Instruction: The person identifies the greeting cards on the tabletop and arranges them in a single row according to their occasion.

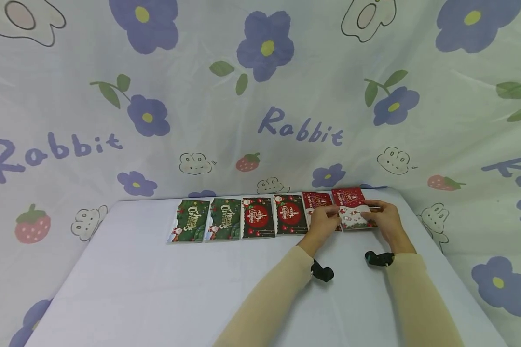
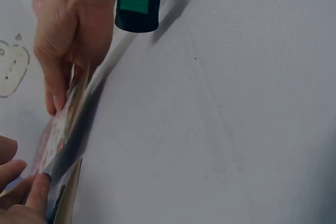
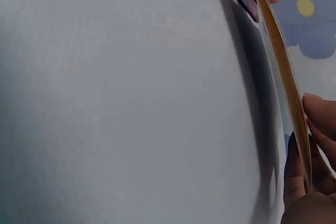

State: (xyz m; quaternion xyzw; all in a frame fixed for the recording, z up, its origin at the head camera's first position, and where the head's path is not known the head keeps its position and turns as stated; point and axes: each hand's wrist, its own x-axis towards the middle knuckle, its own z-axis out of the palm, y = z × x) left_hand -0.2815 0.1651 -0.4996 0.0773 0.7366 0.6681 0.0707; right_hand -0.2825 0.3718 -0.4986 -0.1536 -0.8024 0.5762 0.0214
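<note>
At the right end of a row of Christmas cards is a greeting card (image 1: 355,218), red above with a white snowy picture below. My right hand (image 1: 384,219) pinches its right side between thumb and fingers. In the right wrist view the card (image 3: 286,72) shows edge-on, its near edge raised over a shadow, with the right hand (image 3: 317,156) gripping one end. My left hand (image 1: 323,224) holds the card's left side with its fingertips and partly covers the neighbouring red card (image 1: 319,199). The left wrist view has the left hand (image 2: 23,198) at the card's near corner.
Further left in the row lie two dark cards with red circles (image 1: 258,218) and two green cards (image 1: 191,221). They rest on a white-covered table (image 1: 156,299), close to a patterned cloth backdrop (image 1: 226,120) behind them.
</note>
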